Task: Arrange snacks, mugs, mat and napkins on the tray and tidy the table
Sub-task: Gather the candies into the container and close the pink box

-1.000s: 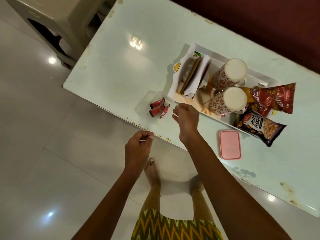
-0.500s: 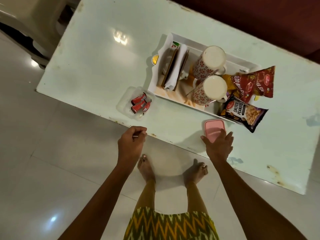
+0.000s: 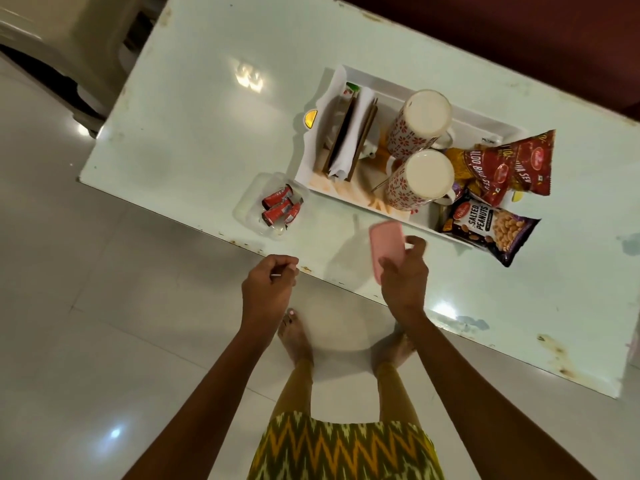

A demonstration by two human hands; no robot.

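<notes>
Pink lid (image 3: 386, 249) now lifted off the table (image 3: 194, 133), right hand (image 3: 403, 275) fingers clamped on it just before the tray (image 3: 478, 124), left hand (image 3: 268, 289) curled shut near the table edge

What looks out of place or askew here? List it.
The salted peanuts packet and red snack packets overhang the white tray instead of lying inside it. The clear container of red sachets sits off the tray, lidless. The table has stains along its edges. Nothing looks spilled.
</notes>
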